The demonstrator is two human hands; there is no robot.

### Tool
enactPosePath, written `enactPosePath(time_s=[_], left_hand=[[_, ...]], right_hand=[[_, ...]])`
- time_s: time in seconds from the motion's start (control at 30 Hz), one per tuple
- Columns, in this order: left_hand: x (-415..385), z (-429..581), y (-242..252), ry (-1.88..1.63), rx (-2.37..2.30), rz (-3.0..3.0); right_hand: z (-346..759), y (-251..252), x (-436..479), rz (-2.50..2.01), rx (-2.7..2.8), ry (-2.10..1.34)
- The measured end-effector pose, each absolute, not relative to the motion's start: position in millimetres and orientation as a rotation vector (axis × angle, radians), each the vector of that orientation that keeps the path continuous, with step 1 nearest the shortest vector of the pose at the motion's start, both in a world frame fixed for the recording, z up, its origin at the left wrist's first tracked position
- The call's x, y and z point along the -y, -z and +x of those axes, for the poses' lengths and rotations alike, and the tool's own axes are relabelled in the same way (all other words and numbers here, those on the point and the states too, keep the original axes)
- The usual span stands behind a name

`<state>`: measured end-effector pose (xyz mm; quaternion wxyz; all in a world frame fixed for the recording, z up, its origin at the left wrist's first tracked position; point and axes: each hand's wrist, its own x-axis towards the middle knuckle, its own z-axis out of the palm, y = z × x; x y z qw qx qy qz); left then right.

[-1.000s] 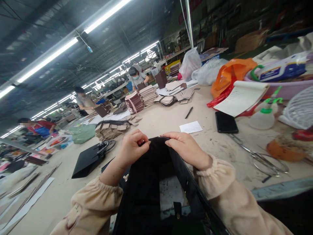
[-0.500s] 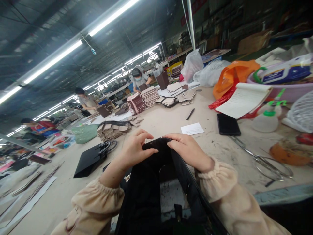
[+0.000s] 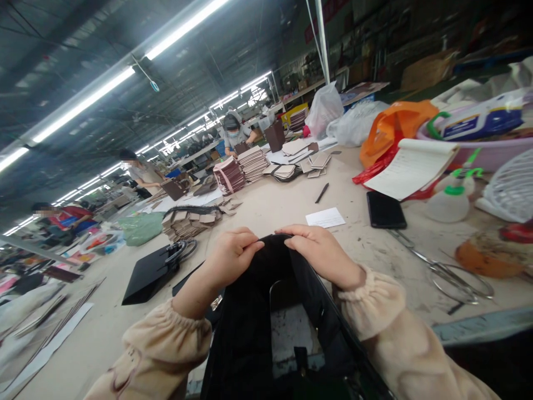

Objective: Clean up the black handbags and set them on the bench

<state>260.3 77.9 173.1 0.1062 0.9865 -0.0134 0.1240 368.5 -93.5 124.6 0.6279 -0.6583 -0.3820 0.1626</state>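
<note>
"So, what takes up the most room?"

"The worktable (image 3: 283,203), pale and marked, running away from the person."

"And after that?"

"An open black bag (image 3: 245,311), at the near side of the worktable, between the two beige sleeves (image 3: 372,303). Its mouth faces up, and a pale patch shows inside it."

"Any other bag?"

"Yes, a smaller black bag (image 3: 147,272) lies on its side to the left, its handles pointing away. Over on the right there's an open notepad (image 3: 410,169), lined with writing too small to read."

"How are the hands placed?"

"Both at the far rim of the open black bag, near each other but apart. The left hand (image 3: 237,255) has thumb and forefinger pinching the rim. The right hand (image 3: 318,250) grips the rim just beside it, thumb on the inner side, fingers over the outside."

"Smaller things?"

"Scissors (image 3: 431,262), to the right, tips close to a black phone (image 3: 386,210). Then a white card (image 3: 325,217), just beyond the right hand."

"And smallest?"

"A dark pen (image 3: 322,193), lying past the card."
</note>
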Motion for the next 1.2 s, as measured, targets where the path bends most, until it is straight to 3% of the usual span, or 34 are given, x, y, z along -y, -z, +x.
enactPosePath(time_s=[0.6,0.87,1.2], left_hand=[[-100.4,243.7,-185.7,-0.172,-0.184,2.397],[-90.0,242.4,-178.8,-0.343,-0.075,2.962],[-91.2,253.8,-171.0,-0.29,-0.074,2.797]], right_hand=[[361.9,-123.6,91.1,-1.544,0.965,-0.349],[361.7,-123.1,91.6,-1.51,1.004,-0.37],[366.0,-124.1,93.6,-1.48,0.991,-0.424]])
